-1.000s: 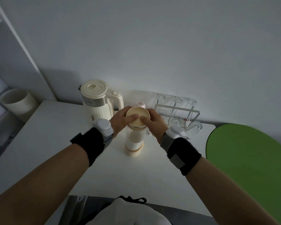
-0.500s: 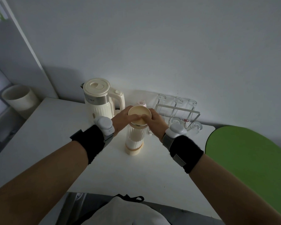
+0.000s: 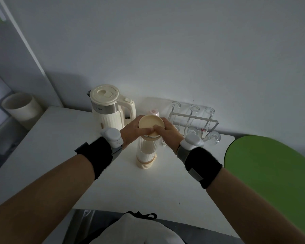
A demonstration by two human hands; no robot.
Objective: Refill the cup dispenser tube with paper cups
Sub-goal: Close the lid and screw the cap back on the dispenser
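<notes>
2 hands grip the lid [image 3: 151, 123] on top of the dispenser tube [image 3: 146, 152].
Left hand [image 3: 130, 132] and right hand [image 3: 167, 134] curl round the round cream lid from either side, thumbs meeting on its near rim. The ribbed clear tube stands upright on the white table [image 3: 148, 187], with something white showing inside. Cream kettle [image 3: 107, 111] is just behind-left of the tube, and a wire rack [image 3: 192, 118] of upturned glasses is behind-right. Green surface [image 3: 271, 169] at the table's right end. Pale bin [image 3: 21, 110] far left, off the table.

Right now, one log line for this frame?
left hand: grips round cream plastic lid | right hand: grips lid | ribbed clear dispenser tube: upright on white table
</notes>
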